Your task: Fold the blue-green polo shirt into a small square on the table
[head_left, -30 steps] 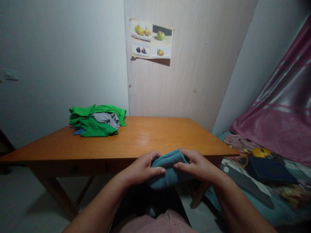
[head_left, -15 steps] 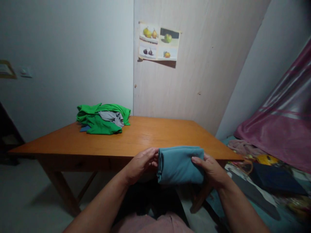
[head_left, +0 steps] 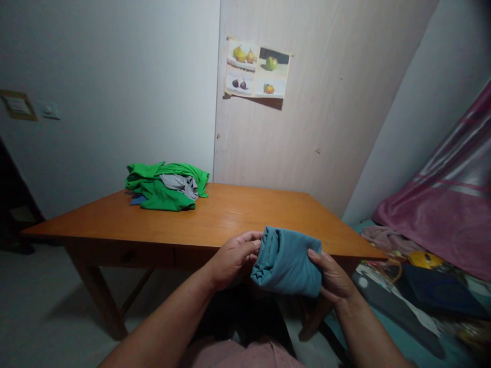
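Observation:
A teal piece of fabric, a folded garment [head_left: 289,263], is held up in front of the table's near edge as a thick, compact bundle. Its left end shows the rolled layers and is turned a little towards me. My right hand [head_left: 333,276] grips the right end, thumb on the front face and the other fingers behind. At the left end, my left hand [head_left: 238,258] has its thumb and fingers closed at the upper edge; some fingertips are hidden behind the fabric.
A wooden table [head_left: 245,214] stands ahead, with a rumpled pile of green clothes [head_left: 169,194] and a grey cloth [head_left: 178,185] at its back left. To the right lie a dark blue folded item [head_left: 441,291], a yellow object [head_left: 425,259] and a pink curtain [head_left: 441,204].
The teal bundle has tilted, so its left end now faces me more and its right side sits lower. Both hands stay at its ends. The view has shifted slightly.

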`<state>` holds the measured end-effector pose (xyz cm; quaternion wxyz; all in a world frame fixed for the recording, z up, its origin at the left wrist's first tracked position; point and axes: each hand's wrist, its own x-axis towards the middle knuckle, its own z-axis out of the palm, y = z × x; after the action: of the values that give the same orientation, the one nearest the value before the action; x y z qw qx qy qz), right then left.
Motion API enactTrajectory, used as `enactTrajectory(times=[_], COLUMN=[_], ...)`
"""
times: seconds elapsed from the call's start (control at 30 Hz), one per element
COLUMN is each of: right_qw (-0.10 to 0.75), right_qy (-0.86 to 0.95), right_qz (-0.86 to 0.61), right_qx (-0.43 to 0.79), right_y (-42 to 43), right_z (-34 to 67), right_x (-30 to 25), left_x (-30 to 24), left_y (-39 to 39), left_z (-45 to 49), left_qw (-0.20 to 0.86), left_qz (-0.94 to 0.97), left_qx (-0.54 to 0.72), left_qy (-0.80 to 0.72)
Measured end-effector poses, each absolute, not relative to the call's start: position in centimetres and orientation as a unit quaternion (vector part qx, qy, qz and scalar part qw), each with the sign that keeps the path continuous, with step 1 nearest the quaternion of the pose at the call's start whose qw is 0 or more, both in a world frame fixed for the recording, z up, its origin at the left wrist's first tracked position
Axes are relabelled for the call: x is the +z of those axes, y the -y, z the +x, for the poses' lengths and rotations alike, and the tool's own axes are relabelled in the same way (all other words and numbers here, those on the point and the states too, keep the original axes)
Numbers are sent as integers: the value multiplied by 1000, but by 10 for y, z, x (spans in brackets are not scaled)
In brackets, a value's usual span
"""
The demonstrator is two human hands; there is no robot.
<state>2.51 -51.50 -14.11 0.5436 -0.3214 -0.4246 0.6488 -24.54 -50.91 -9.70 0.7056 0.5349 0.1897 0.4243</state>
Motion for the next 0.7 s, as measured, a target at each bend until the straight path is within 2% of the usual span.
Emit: enactTrajectory(times=[0.43,0.7], right_qw=[552,532], right_qy=[423,448], right_qz=[-335,-323], right_qx=[636,641], right_y=[513,515], right_z=[27,23], right_x=[-146,-144], left_x=[-100,-98], left_y=[513,516], left_z=[-248,-241], left_qw=[709,683], left_qz=[556,557], left_qx=[383,427], left_qy=[-204,-204])
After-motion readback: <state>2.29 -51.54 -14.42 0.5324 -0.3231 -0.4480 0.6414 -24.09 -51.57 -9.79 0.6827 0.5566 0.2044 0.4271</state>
